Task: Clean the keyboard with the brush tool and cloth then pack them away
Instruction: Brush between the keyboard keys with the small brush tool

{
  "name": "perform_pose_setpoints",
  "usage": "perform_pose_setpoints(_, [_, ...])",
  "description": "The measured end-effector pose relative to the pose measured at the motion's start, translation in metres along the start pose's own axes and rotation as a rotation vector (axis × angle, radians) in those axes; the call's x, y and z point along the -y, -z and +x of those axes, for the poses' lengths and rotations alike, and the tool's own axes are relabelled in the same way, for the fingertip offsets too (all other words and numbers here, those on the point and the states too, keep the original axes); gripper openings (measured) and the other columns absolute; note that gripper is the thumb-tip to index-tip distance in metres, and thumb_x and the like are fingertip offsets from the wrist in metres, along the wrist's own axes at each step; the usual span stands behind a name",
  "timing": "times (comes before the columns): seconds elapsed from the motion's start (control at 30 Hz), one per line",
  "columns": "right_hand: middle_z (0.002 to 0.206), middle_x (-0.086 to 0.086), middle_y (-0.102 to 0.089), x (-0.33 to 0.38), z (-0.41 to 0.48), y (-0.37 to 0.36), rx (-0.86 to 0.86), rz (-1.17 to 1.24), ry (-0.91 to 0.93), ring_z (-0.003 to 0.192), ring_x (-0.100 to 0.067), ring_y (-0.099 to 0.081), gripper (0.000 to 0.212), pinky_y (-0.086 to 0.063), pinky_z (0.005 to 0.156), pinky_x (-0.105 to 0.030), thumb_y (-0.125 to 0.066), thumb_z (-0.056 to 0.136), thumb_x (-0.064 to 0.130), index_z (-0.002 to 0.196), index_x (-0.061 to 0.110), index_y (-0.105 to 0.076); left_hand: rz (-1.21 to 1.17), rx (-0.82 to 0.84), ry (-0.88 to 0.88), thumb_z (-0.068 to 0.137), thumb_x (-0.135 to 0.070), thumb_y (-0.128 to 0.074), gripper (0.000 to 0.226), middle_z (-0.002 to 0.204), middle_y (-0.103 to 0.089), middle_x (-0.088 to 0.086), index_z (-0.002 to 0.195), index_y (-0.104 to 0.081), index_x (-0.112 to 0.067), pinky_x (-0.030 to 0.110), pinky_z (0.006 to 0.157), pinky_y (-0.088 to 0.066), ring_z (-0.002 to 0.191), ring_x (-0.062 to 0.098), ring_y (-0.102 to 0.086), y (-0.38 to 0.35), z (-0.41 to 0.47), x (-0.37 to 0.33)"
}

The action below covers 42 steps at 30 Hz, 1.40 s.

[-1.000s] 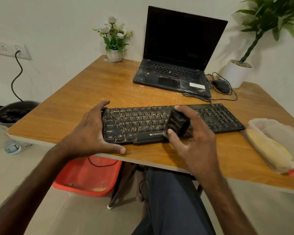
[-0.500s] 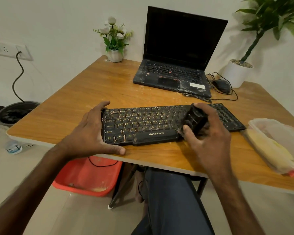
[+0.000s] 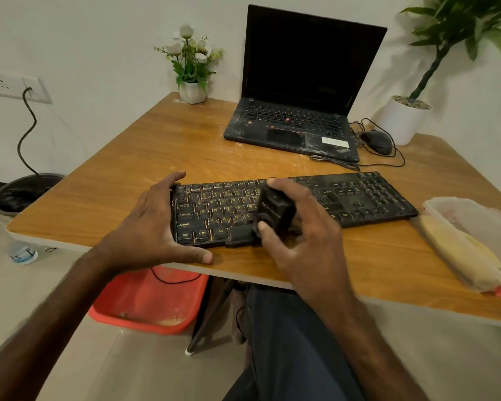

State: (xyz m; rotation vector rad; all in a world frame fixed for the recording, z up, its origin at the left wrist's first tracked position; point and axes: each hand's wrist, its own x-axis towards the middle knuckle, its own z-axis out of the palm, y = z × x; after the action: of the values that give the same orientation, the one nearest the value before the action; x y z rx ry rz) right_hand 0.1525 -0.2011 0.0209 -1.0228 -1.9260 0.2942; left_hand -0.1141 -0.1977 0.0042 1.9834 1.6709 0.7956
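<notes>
Right hand, clamped on the boxy black brush tool, has swept back left to mid flat black plastic keyboard at the wooden table near edge, left hand gripping its left end, so brushing is likely still ongoing.

The keyboard near the front edge of the table carries printed key legends. Legible at its left end are "Ctrl", "Alt", "Shift" and "Caps Lock". The letter rows show "A", "Z", "X" and "C". The laptop at the table's back edge bears a "ThinkPad" mark on its front right corner. Its white sticker is unreadable.
</notes>
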Motion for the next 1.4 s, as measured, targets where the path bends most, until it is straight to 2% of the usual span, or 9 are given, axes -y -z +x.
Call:
perform_pose_setpoints(0.2, [0.124, 0.011, -0.053, -0.014, 0.01, 0.01, -0.097, 0.002, -0.104, 0.106, -0.012, -0.062, 0.063, -0.062, 0.074, -0.034, -0.075, 0.086, 0.017, 0.136, 0.037, -0.043, -0.236, 0.147, -0.014, 0.035, -0.066, -0.093, 0.145, 0.153, -0.025, -0.011, 0.149, -0.004, -0.055, 0.046, 0.12, -0.029, 0.145, 0.006, -0.026, 0.01, 0.0, 0.01])
perform_pose_setpoints(0.3, [0.126, 0.004, -0.056, 0.008, 0.005, -0.009, -0.046, -0.017, -0.041, 0.104, -0.009, -0.06, 0.062, -0.061, 0.075, -0.027, -0.073, 0.088, 0.018, 0.138, 0.035, -0.042, -0.287, 0.16, -0.014, 0.033, -0.057, -0.098, 0.146, 0.153, -0.026, -0.011, 0.148, -0.007, -0.058, 0.044, 0.12, -0.029, 0.144, 0.002, -0.026, 0.011, 0.001, 0.011])
perform_pose_setpoints(0.5, [0.119, -0.001, -0.058, 0.043, 0.001, -0.049, 0.041, -0.001, 0.107, 0.095, -0.009, -0.059, 0.062, -0.058, 0.067, -0.023, -0.072, 0.088, 0.018, 0.14, 0.029, -0.041, -0.279, 0.124, -0.014, 0.028, -0.06, -0.098, 0.149, 0.148, -0.031, -0.01, 0.148, -0.01, -0.056, 0.048, 0.116, -0.036, 0.141, 0.012, -0.034, 0.01, 0.0, 0.013])
perform_pose_setpoints(0.73, [0.119, 0.0, -0.06, 0.032, 0.005, -0.029, -0.041, -0.12, 0.041, 0.095, -0.004, -0.056, 0.063, -0.053, 0.072, -0.009, -0.074, 0.087, 0.019, 0.139, 0.031, -0.041, -0.206, 0.097, -0.022, 0.024, -0.069, -0.092, 0.151, 0.145, -0.029, -0.016, 0.15, -0.01, -0.051, 0.046, 0.119, -0.031, 0.14, 0.009, -0.029, 0.009, 0.0, 0.01])
perform_pose_setpoints(0.93, [0.107, -0.002, -0.058, 0.069, 0.004, -0.071, 0.068, -0.07, 0.174, 0.077, -0.011, -0.06, 0.063, -0.057, 0.062, -0.025, -0.071, 0.087, 0.017, 0.138, 0.033, -0.037, -0.134, 0.083, -0.055, 0.04, -0.058, -0.097, 0.142, 0.15, -0.028, -0.012, 0.152, -0.01, -0.048, 0.042, 0.118, -0.03, 0.143, 0.009, -0.026, 0.007, 0.002, 0.016])
perform_pose_setpoints(1.17, [0.114, 0.0, -0.058, 0.042, 0.001, -0.04, -0.029, -0.125, 0.076, 0.085, -0.008, -0.061, 0.064, -0.058, 0.06, -0.022, -0.072, 0.088, 0.018, 0.14, 0.031, -0.038, -0.15, 0.071, -0.013, 0.024, -0.066, -0.093, 0.153, 0.134, -0.027, -0.023, 0.15, -0.007, -0.052, 0.037, 0.114, -0.031, 0.135, 0.007, -0.028, 0.005, 0.002, 0.013])
perform_pose_setpoints(1.3, [0.103, -0.001, -0.055, 0.074, 0.0, -0.069, 0.034, -0.076, 0.159, 0.071, -0.014, -0.059, 0.066, -0.056, 0.053, -0.029, -0.071, 0.086, 0.013, 0.136, 0.036, -0.035, -0.044, 0.057, -0.119, 0.055, -0.071, -0.08, 0.117, 0.147, -0.03, -0.009, 0.148, -0.012, -0.051, 0.042, 0.116, -0.032, 0.141, 0.009, -0.027, 0.001, 0.002, 0.011])
perform_pose_setpoints(1.37, [0.103, -0.001, -0.054, 0.083, -0.001, -0.078, 0.068, -0.06, 0.197, 0.068, -0.014, -0.058, 0.065, -0.056, 0.052, -0.031, -0.069, 0.088, 0.012, 0.136, 0.037, -0.033, -0.064, 0.005, -0.183, 0.071, -0.07, -0.065, 0.086, 0.145, -0.036, -0.002, 0.137, -0.009, -0.071, 0.051, 0.113, -0.035, 0.137, 0.016, -0.037, -0.001, 0.001, 0.01])
perform_pose_setpoints(1.4, [0.103, -0.001, -0.054, 0.081, 0.0, -0.077, 0.073, -0.065, 0.202, 0.067, -0.013, -0.058, 0.064, -0.056, 0.052, -0.03, -0.069, 0.089, 0.013, 0.136, 0.037, -0.033, -0.075, -0.004, -0.165, 0.069, -0.072, -0.066, 0.088, 0.145, -0.034, -0.003, 0.132, -0.006, -0.077, 0.05, 0.113, -0.036, 0.136, 0.017, -0.038, 0.0, 0.001, 0.01])
